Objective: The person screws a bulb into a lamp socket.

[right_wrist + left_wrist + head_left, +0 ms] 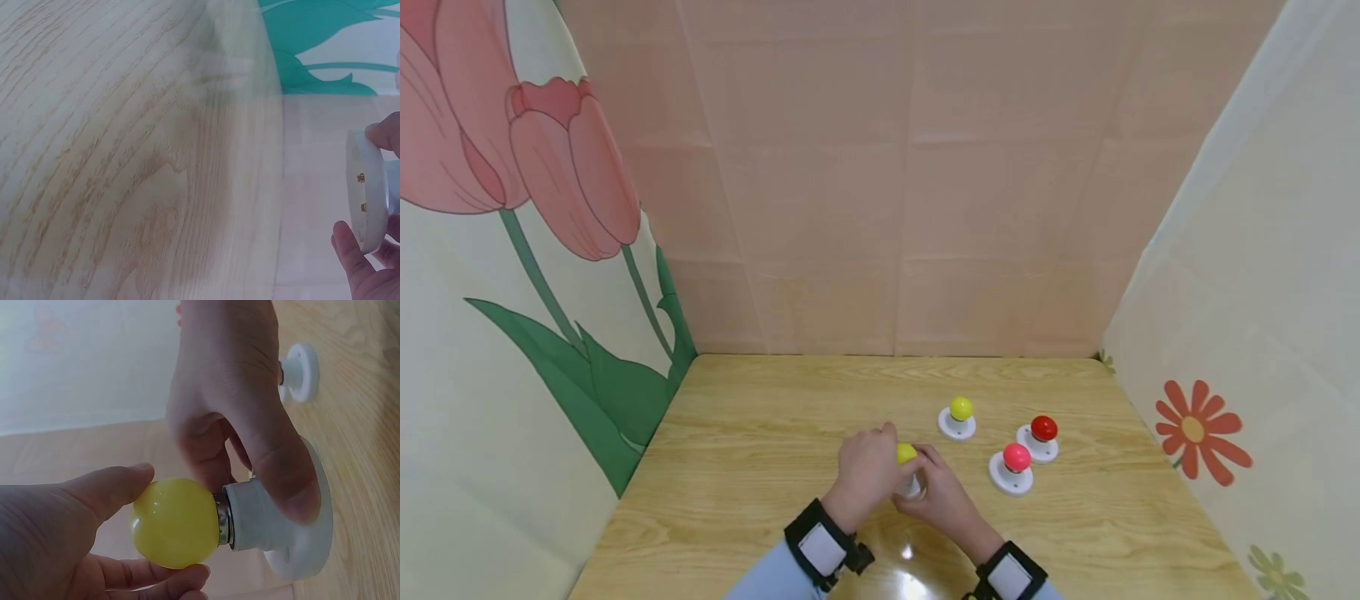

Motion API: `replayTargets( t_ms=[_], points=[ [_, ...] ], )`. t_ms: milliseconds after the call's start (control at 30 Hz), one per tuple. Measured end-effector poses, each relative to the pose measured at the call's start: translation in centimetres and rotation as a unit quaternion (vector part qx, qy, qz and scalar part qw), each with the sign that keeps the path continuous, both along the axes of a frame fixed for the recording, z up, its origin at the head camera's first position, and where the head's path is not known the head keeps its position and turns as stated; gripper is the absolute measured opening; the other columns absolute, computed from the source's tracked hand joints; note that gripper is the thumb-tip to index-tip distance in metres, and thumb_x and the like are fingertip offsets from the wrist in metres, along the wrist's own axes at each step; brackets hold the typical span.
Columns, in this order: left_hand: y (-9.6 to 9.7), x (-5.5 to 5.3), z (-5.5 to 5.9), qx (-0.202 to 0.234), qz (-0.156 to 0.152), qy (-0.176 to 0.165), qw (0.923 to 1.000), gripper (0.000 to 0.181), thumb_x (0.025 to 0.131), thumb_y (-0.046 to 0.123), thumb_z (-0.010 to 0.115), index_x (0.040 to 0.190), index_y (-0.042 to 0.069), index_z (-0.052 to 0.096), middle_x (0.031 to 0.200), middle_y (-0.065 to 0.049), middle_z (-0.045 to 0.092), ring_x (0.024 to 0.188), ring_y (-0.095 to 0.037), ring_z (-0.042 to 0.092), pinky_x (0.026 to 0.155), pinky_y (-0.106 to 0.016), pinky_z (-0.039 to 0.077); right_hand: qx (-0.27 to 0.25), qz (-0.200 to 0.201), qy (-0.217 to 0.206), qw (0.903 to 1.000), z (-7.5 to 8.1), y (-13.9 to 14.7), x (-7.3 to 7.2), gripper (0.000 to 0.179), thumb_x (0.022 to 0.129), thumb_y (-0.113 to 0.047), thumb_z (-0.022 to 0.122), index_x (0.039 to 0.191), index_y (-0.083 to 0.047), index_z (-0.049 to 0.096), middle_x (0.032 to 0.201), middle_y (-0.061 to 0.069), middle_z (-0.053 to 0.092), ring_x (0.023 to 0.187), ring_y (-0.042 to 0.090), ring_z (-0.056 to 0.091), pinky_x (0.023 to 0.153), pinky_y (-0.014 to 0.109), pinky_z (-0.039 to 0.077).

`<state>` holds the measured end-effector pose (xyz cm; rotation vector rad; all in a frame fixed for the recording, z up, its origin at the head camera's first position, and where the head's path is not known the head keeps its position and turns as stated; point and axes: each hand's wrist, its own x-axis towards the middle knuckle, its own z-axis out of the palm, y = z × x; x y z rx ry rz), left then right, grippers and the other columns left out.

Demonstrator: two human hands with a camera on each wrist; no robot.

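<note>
Between my hands is a yellow light bulb [176, 523] with its metal screw base partly in a white lamp socket [256, 515]. My left hand [867, 468] pinches the bulb's round glass between thumb and fingers. My right hand [942, 497] grips the socket, its thumb across the collar in the left wrist view. In the right wrist view, the underside of the socket's round base shows brass screws, and the base is raised off the table. How far the bulb's thread sits inside the socket is partly hidden.
On the wooden table [760, 433], right of my hands, stand three more sockets with bulbs: a yellow bulb [961, 408], a red bulb [1043, 428] and a pink bulb [1017, 457]. Printed cloth walls [1247, 275] border the table's sides, with a plain cloth [895, 183] behind.
</note>
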<state>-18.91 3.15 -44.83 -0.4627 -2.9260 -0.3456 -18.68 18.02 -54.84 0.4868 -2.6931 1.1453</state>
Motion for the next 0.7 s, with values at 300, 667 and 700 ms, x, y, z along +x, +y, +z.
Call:
replayTargets(
  t_ms=[300, 667, 700],
  points=[
    [-0.06, -0.1, -0.24, 0.007, -0.011, -0.015, 0.9998, 0.055, 0.08, 0.065, 0.064, 0.095, 0.012, 0.065, 0.065, 0.003, 0.053, 0.055, -0.01, 0.045, 0.045, -0.022, 0.033, -0.004, 0.006, 0.006, 1.0, -0.12, 0.01, 0.11, 0.053, 0.067, -0.02, 0.086, 0.114, -0.01, 0.064, 0.123, 0.004, 0.056, 0.108, 0.021, 0.059, 0.092, 0.043, 0.051],
    [-0.13, -0.21, 0.11, 0.014, -0.051, -0.094, 0.9942, 0.043, 0.079, 0.039, 0.075, 0.114, 0.015, 0.066, 0.093, -0.003, 0.06, 0.073, -0.014, 0.052, 0.057, -0.027, 0.044, 0.001, 0.002, 0.02, 0.9998, -0.36, 0.12, 0.15, 0.063, 0.066, -0.02, 0.086, 0.122, -0.004, 0.061, 0.122, 0.004, 0.057, 0.11, 0.022, 0.059, 0.096, 0.044, 0.049],
    [-0.13, -0.22, 0.09, 0.012, -0.053, -0.097, 0.9938, 0.044, 0.078, 0.039, 0.075, 0.115, 0.015, 0.066, 0.094, -0.003, 0.06, 0.073, -0.014, 0.052, 0.057, -0.027, 0.045, -0.001, 0.003, 0.02, 0.9998, -0.41, 0.13, 0.15, 0.063, 0.066, -0.02, 0.086, 0.121, -0.004, 0.061, 0.122, 0.004, 0.057, 0.11, 0.022, 0.059, 0.096, 0.045, 0.048]
  ],
)
